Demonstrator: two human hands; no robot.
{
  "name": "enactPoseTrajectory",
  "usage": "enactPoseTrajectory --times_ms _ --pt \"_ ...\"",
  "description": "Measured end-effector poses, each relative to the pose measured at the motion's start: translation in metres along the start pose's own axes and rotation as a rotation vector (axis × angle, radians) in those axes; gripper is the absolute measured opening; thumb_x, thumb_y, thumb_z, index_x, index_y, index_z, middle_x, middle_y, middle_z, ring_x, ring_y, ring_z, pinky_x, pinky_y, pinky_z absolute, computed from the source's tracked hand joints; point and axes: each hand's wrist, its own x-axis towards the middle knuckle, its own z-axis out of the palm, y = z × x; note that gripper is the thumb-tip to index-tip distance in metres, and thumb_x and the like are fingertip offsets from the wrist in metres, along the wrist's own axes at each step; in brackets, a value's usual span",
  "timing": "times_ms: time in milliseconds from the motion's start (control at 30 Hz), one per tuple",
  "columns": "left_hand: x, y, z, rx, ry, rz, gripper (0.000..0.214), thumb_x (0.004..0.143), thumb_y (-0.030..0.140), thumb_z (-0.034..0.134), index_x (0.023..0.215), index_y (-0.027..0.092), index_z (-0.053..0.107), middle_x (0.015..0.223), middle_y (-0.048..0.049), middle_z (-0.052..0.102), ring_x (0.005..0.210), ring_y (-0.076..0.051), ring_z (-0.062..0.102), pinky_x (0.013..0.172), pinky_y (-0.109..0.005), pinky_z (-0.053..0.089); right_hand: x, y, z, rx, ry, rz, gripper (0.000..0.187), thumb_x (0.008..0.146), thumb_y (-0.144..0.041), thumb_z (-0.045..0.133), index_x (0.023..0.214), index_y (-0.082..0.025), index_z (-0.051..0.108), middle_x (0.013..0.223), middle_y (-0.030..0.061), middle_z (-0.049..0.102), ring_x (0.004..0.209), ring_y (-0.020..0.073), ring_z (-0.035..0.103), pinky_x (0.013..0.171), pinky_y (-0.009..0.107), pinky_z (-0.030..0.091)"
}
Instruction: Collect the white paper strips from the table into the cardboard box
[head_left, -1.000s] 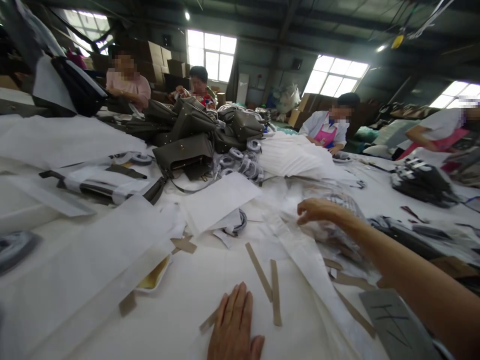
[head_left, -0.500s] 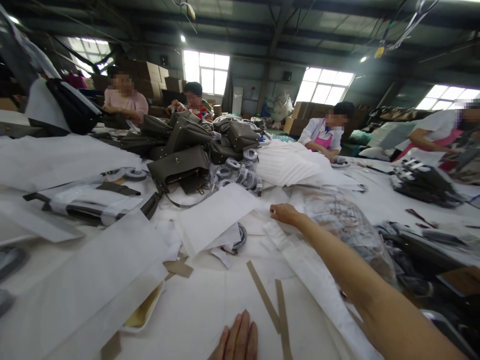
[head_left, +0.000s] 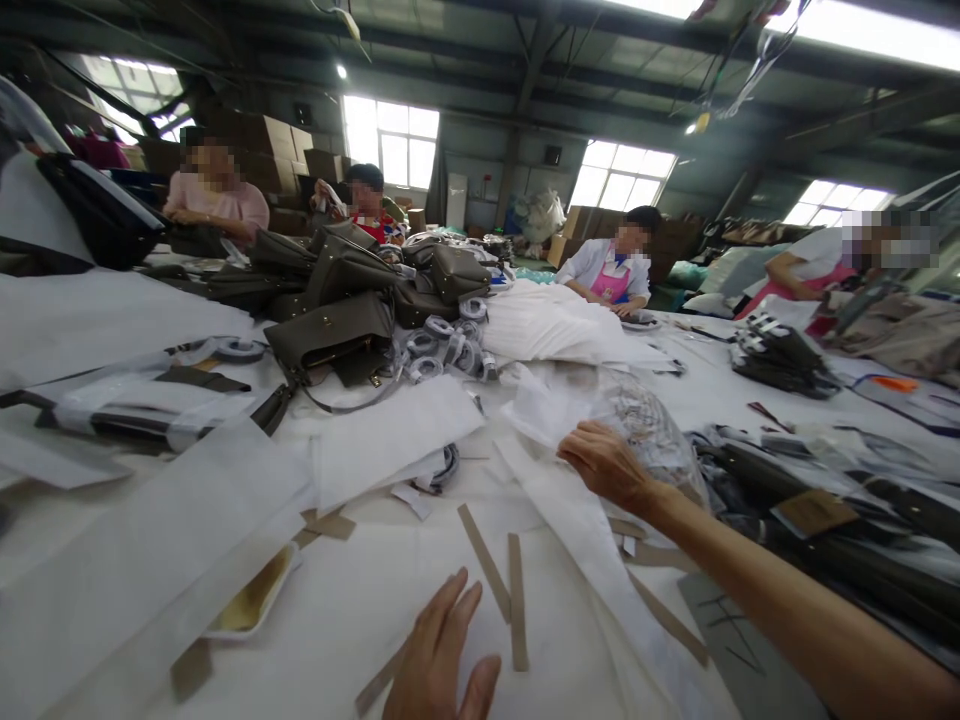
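Observation:
My left hand (head_left: 442,660) lies open at the near edge, fingers spread over the white-covered table (head_left: 375,600), beside two brown card strips (head_left: 516,600). My right hand (head_left: 609,466) reaches forward with fingers bent and close together at the near edge of a clear plastic bag (head_left: 649,415) filled with small parts. Crumpled white paper (head_left: 536,410) rises just ahead of its fingertips. I cannot make out which of these the fingers grip. A long white strip (head_left: 592,560) runs under the right forearm.
Olive-grey handbags (head_left: 337,325) are piled at the back, with coiled straps (head_left: 450,350) beside them. Large white sheets (head_left: 390,440) and a shallow tray (head_left: 251,600) lie to the left. Dark bag parts (head_left: 825,510) crowd the right. Several people (head_left: 611,270) work across the table.
My right hand reached left past the plastic bag, then drew back toward me to its near edge. The left hand spread its fingers wider. The view swung slightly right and down.

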Motion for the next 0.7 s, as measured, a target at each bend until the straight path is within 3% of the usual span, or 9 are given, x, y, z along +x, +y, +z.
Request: enactPoseTrajectory --times_ms 100,167,267,333,400,467,600,700 --pt "0.066 0.017 -0.028 -0.126 -0.025 -0.023 0.042 0.096 0.024 0.049 0.138 0.023 0.050 0.144 -0.0099 0.053 0.131 -0.023 0.052 0.104 -0.038 0.052 -0.032 -0.013 -0.009 0.049 0.097 0.021 0.027 0.101 -0.024 0.048 0.077 -0.018 0.059 0.069 0.0031 0.057 0.070 0.0171 0.048 0.069 0.029 0.036" --pt "0.119 0.022 -0.031 -0.178 -0.048 -0.079 0.035 0.097 0.019 0.044 0.129 0.019 0.057 0.138 -0.0108 0.058 0.129 -0.022 0.054 0.108 -0.041 0.048 -0.045 -0.022 -0.017 0.085 0.139 0.036 0.026 0.101 -0.022 0.048 0.077 -0.018 0.058 0.068 0.0018 0.057 0.069 0.0162 0.048 0.069 0.029 0.036" --pt "0.190 0.020 -0.013 -0.144 -0.176 -0.100 0.033 0.096 0.013 0.042 0.120 0.017 0.063 0.128 -0.0104 0.064 0.123 -0.020 0.057 0.109 -0.037 0.044 -0.058 -0.036 -0.034 0.121 0.131 0.035 0.028 0.100 -0.020 0.046 0.075 -0.019 0.057 0.065 0.0010 0.054 0.068 0.0158 0.047 0.068 0.030 0.035" --pt "0.222 0.015 0.008 -0.042 -0.376 -0.099 0.032 0.094 0.012 0.043 0.114 0.017 0.067 0.119 -0.0106 0.068 0.117 -0.023 0.061 0.105 -0.038 0.046 -0.066 -0.045 -0.045 0.135 0.092 0.025 0.028 0.100 -0.019 0.045 0.074 -0.020 0.056 0.065 0.0013 0.054 0.067 0.0160 0.046 0.066 0.030 0.035" --pt "0.238 0.009 0.031 0.016 -0.555 -0.087 0.025 0.089 0.012 0.049 0.099 0.017 0.072 0.103 -0.0115 0.073 0.103 -0.026 0.067 0.094 -0.039 0.051 -0.075 -0.051 -0.054 0.138 0.065 0.016 0.027 0.099 -0.018 0.044 0.074 -0.020 0.055 0.065 0.0013 0.054 0.066 0.0160 0.045 0.066 0.031 0.035" --pt "0.244 0.007 0.053 0.012 -0.632 -0.073 0.019 0.085 0.013 0.053 0.086 0.016 0.072 0.089 -0.0122 0.074 0.091 -0.027 0.070 0.084 -0.038 0.053 -0.082 -0.055 -0.061 0.128 0.028 0.012 0.028 0.099 -0.018 0.045 0.073 -0.020 0.054 0.064 0.0011 0.054 0.065 0.0159 0.045 0.065 0.031 0.034" --pt "0.255 0.012 0.086 -0.041 -0.632 -0.002 0.015 0.087 0.017 0.056 0.081 0.014 0.069 0.087 -0.0130 0.072 0.089 -0.025 0.069 0.084 -0.033 0.052 -0.093 -0.052 -0.065 0.158 -0.104 0.013 0.028 0.100 -0.021 0.046 0.074 -0.020 0.056 0.067 0.0010 0.059 0.063 0.0152 0.049 0.062 0.030 0.035" --pt "0.279 0.023 0.104 -0.131 -0.577 0.074 0.010 0.084 0.017 0.062 0.077 0.013 0.066 0.086 -0.0109 0.070 0.086 -0.022 0.066 0.083 -0.030 0.050 -0.099 -0.038 -0.067 0.243 -0.111 0.139 0.020 0.099 -0.028 0.050 0.085 -0.021 0.062 0.074 0.0018 0.065 0.069 0.0154 0.057 0.066 0.029 0.041"
